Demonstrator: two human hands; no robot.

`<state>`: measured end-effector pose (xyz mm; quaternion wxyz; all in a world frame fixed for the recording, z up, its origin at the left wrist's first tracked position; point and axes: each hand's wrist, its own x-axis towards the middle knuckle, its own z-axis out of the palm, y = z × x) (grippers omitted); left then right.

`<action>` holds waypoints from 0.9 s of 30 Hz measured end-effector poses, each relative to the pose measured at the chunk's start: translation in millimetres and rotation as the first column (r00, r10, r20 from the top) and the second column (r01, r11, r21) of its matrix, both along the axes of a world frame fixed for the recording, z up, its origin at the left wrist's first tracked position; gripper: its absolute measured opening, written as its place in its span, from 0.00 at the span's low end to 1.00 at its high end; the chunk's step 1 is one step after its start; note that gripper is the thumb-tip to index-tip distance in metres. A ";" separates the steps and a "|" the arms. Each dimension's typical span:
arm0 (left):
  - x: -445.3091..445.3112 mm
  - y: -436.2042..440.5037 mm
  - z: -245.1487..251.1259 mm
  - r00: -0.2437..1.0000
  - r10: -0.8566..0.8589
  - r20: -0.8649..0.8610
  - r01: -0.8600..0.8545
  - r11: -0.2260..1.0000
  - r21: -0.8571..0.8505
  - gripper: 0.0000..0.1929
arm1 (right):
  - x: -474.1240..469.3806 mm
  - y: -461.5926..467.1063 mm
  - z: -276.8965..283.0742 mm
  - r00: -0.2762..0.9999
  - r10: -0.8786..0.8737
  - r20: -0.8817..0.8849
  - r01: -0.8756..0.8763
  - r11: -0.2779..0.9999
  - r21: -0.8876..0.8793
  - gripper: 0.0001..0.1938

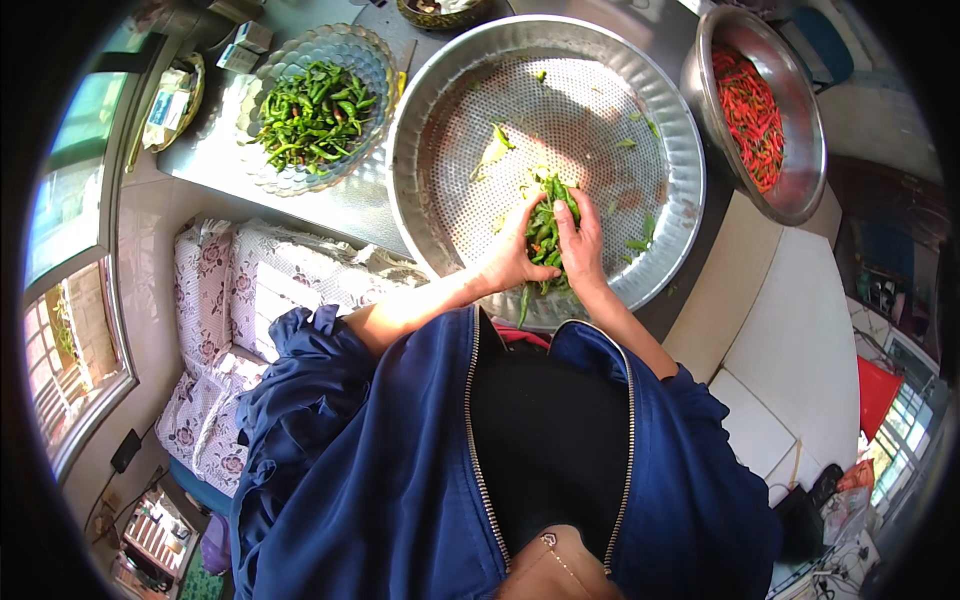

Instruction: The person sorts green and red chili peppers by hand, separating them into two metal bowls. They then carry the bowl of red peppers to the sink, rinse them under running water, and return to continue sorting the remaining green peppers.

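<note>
A large round metal pan with a perforated base (480, 90) lies before me. Near its close edge, my left hand (514, 259) and my right hand (579, 240) press a bunch of green chili peppers (546, 225) between them. Bits of leaf and a few loose green pieces (495, 150) are scattered on the pan's base. To the left, a scalloped glass plate (259, 161) holds a heap of green chilies (315, 112). At the right, a deep steel bowl (806, 157) holds red chilies (750, 120) and looks tilted.
A knife with a yellow handle (402, 81) lies between plate and pan. Small boxes (244, 49) and a basket (196, 97) stand at the table's left end. A dark bowl (442, 16) is at the far edge. A sofa with a flowered cover (247, 292) stands below the table on the left.
</note>
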<state>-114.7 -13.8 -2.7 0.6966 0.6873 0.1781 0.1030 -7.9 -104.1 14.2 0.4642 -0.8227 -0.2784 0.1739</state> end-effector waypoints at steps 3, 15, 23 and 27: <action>10.2 28.4 24.8 0.993 0.092 0.073 -0.097 0.993 0.068 0.54 | 12.4 42.1 27.4 0.998 0.066 0.025 -0.068 0.995 0.077 0.19; -80.9 262.8 88.9 0.944 0.301 0.136 -0.330 0.862 0.384 0.52 | -50.9 298.4 94.8 0.938 0.346 -0.002 -0.336 0.914 0.228 0.24; -125.4 333.4 48.9 0.691 0.504 -0.518 0.313 0.437 0.843 0.39 | 50.6 236.2 29.8 0.852 0.523 -0.023 -0.523 0.853 0.010 0.25; -88.7 275.0 56.1 0.876 0.471 -0.106 -0.123 0.430 0.895 0.13 | 108.4 124.0 4.6 0.922 0.377 0.083 -0.304 0.841 -0.447 0.11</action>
